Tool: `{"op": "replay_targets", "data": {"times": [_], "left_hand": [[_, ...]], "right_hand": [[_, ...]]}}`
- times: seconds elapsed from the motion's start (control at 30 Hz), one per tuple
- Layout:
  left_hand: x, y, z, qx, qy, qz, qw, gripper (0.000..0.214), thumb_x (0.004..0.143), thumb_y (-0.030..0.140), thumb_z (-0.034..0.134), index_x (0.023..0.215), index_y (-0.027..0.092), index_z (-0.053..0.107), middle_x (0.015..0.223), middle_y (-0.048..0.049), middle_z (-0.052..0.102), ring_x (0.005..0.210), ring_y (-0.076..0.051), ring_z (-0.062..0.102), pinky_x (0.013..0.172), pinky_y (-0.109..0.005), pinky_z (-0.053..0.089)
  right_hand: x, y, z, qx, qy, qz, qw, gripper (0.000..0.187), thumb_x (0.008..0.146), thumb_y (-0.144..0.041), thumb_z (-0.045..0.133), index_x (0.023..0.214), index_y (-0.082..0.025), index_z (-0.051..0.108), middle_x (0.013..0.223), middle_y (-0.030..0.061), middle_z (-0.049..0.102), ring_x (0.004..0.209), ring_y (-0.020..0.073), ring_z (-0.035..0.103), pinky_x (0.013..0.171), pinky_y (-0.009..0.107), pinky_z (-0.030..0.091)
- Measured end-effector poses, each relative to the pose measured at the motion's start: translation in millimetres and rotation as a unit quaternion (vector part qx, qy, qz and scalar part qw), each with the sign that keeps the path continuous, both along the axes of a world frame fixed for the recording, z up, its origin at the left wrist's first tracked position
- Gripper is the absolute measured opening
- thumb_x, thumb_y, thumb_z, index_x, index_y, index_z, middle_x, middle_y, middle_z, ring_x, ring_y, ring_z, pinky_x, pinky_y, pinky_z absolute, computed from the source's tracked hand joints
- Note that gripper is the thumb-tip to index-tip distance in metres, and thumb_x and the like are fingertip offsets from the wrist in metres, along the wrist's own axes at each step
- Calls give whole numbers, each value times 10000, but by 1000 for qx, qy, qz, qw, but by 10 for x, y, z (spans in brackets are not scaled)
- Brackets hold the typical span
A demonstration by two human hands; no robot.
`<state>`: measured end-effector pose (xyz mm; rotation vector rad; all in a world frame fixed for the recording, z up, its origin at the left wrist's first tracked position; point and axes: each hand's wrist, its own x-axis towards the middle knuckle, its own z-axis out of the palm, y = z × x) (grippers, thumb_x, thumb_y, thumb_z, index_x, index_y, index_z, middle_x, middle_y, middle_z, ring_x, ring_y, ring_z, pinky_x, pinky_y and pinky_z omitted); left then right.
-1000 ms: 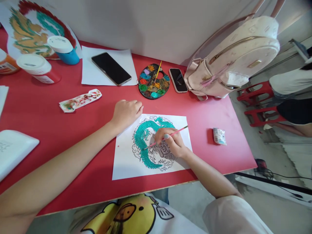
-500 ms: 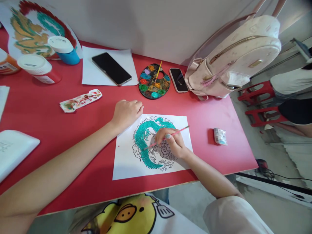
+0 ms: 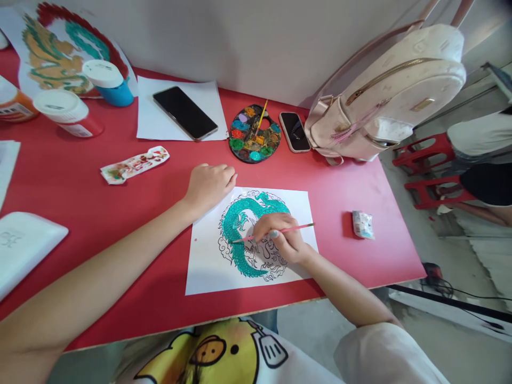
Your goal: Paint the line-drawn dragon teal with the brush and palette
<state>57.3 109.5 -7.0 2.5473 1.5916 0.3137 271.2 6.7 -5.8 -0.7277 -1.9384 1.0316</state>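
A sheet of white paper (image 3: 206,274) lies on the red table, printed with a round black-line dragon drawing (image 3: 231,224). Much of the dragon is painted teal; its lower right part is bare line work. My right hand (image 3: 282,234) rests over the drawing, fingers pinched round a thin pink paintbrush (image 3: 294,229). The brush tip meets the teal body on the left side. My left hand (image 3: 211,184) lies at the sheet's upper left corner, fingers curled in with nothing visible in them. Beyond the sheet sits a paint palette (image 3: 248,151) with several colours and a yellow-handled brush (image 3: 262,114).
A black phone (image 3: 185,113) lies on blank paper (image 3: 146,125); a smaller phone (image 3: 295,132) is beside the backpack (image 3: 384,90). Paint bottles (image 3: 64,109) stand at left. A stained tissue (image 3: 136,165), white case (image 3: 28,250) and small packet (image 3: 363,224) also lie there.
My right hand has turned slightly, so the brush's back end is lower and its tip has shifted a little left and up. My left hand stays on the corner.
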Motion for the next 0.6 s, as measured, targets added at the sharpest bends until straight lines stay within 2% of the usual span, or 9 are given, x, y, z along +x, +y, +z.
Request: {"op": "replay_targets", "data": {"times": [0.1, 0.2, 0.33, 0.47, 0.6], "left_hand": [[0, 3, 4, -7, 12, 3, 1000, 384, 1054, 280, 393, 879, 199, 726, 801, -102, 721, 714, -219, 615, 683, -384, 290], [5, 2, 12, -14, 19, 6, 1000, 395, 1054, 278, 385, 902, 191, 739, 815, -110, 726, 719, -227, 621, 681, -388, 288], [9, 0, 10, -11, 23, 4, 1000, 399, 1057, 280, 380, 897, 189, 733, 820, -113, 731, 717, -229, 625, 678, -390, 280], [1, 3, 0, -15, 20, 5, 1000, 388, 1054, 278, 384, 899, 187, 728, 829, -119, 735, 729, -239, 637, 676, -394, 273], [-6, 8, -3, -17, 5, 6, 1000, 388, 1053, 284, 393, 902, 190, 737, 817, -117, 727, 730, -236, 635, 690, -398, 282]], "right_hand": [[2, -3, -8, -1, 5, 14, 1000, 557, 1141, -495, 333, 762, -239, 651, 617, 19, 664, 583, 171, 670, 586, 326, 530], [1, -3, -8, 0, 2, -9, 1000, 546, 1139, -509, 337, 803, -241, 673, 654, 28, 686, 616, 179, 680, 608, 336, 538], [4, 3, -6, -21, 9, 35, 999, 559, 1147, -468, 339, 743, -236, 648, 593, 7, 641, 572, 161, 652, 593, 316, 525], [5, 12, 4, 10, 21, 1, 1000, 500, 1145, -446, 367, 808, -232, 668, 663, 24, 687, 616, 168, 672, 606, 314, 516], [-8, 17, 18, -7, 39, 41, 998, 517, 1151, -396, 366, 747, -236, 647, 582, -4, 627, 561, 153, 639, 576, 289, 500]]}}
